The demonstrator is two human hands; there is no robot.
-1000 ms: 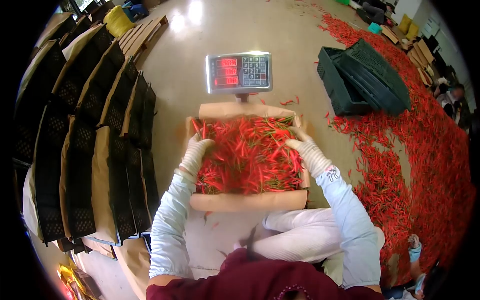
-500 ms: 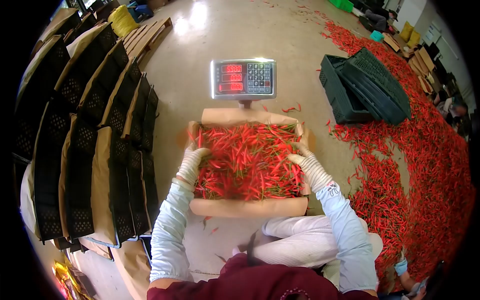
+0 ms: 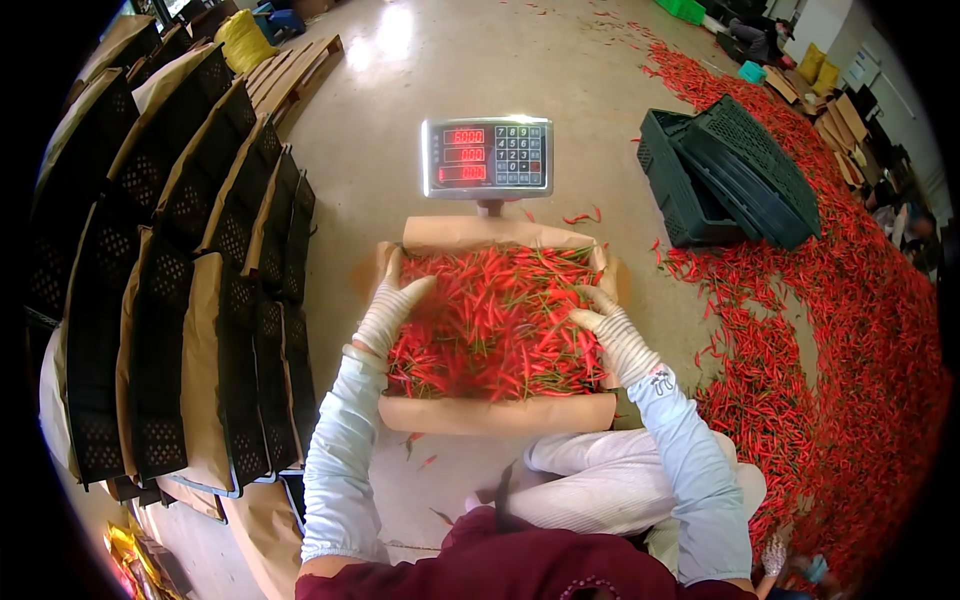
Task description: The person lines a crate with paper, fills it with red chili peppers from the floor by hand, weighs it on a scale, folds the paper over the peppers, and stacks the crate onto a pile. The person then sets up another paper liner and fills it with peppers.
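Observation:
Red chili peppers (image 3: 500, 320) with green stems fill a paper-lined crate, its brown paper liner (image 3: 500, 413) folded over the near and far edges. Inside the left edge, my gloved left hand (image 3: 392, 300) rests against the peppers, thumb spread away from the fingers. My gloved right hand (image 3: 617, 328) lies at the right edge with thumb and fingers apart, touching peppers. Neither hand grips anything that I can see. Just beyond the crate stands a scale display (image 3: 487, 158) with lit red digits and a keypad.
Stacked black crates (image 3: 165, 300) with paper liners rise on the left. Dark green crates (image 3: 730, 175) sit at the right, beside a broad pepper heap (image 3: 860, 380) on the floor. A wooden pallet (image 3: 292, 72) lies behind. Another person's gloved hand (image 3: 774, 553) shows at lower right.
My left hand has shifted slightly up and inward, its thumb further over the peppers. My right hand has barely moved. The display's top number has changed. The other person's hand at lower right has moved.

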